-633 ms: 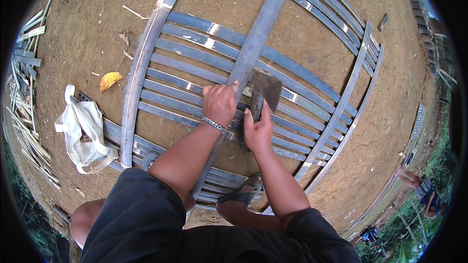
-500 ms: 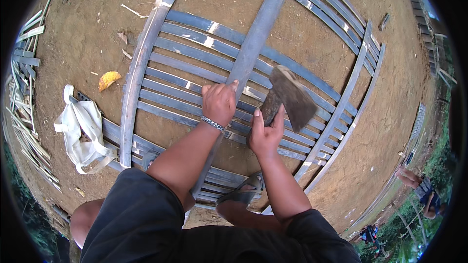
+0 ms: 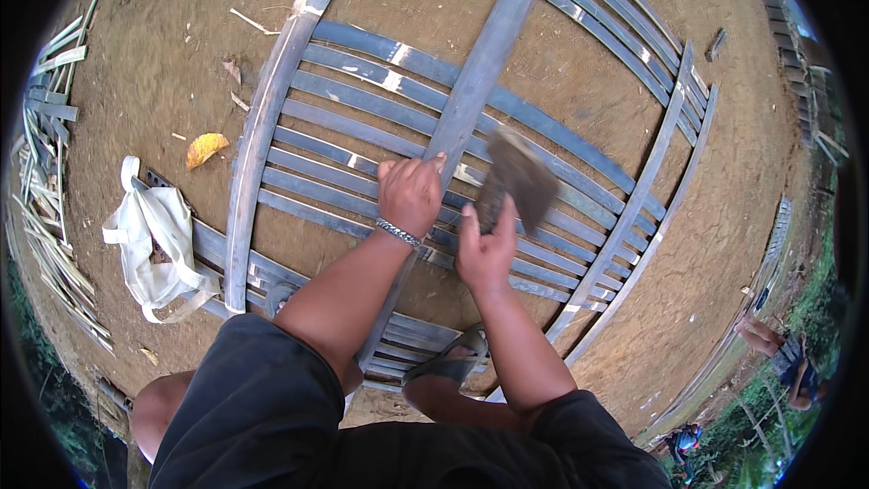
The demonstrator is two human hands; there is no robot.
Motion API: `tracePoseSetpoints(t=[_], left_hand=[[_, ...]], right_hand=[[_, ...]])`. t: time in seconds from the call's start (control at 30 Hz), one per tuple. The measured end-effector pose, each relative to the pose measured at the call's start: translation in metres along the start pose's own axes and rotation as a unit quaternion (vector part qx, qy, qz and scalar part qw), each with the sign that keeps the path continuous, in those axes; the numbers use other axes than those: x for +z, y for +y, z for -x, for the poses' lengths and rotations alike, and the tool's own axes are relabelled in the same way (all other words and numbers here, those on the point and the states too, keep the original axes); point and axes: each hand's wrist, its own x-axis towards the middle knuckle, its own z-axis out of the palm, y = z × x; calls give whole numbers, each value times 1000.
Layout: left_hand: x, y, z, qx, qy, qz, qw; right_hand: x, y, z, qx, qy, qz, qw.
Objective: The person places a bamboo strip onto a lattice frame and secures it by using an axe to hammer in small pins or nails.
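Observation:
Under me on the ground lies a frame of split bamboo slats point(image 3: 362, 110) crossed by thicker bars. My left hand point(image 3: 410, 196) is closed around the middle bar point(image 3: 489, 50), thumb pointing along it. Just to its right, my right hand point(image 3: 487, 252) grips the short handle of a broad-bladed hatchet point(image 3: 527, 177), held over the slats beside the bar. The blade is dark and smeared by motion, so whether it touches the bamboo is unclear. Fingers on the handle's far side are hidden.
A white cloth bag point(image 3: 156, 249) lies left of the frame, near a yellow leaf point(image 3: 206, 150). Piled bamboo strips point(image 3: 52, 217) line the far left. My sandalled foot point(image 3: 448, 358) is by the lower slats. Another person point(image 3: 786, 358) is at the far right.
The hatchet and my right hand have shifted slightly left, closer to the middle bar. My left hand keeps its hold on the bar.

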Motion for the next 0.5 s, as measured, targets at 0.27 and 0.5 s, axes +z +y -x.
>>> tracePoseSetpoints(t=[0.27, 0.5], left_hand=[[-1, -2, 2, -2, -3, -6, 1000], [-1, -2, 4, -3, -9, -11, 1000]], right_hand=[[1, -7, 12, -18, 103, -320, 942], [14, 13, 0, 11, 73, -173, 982]])
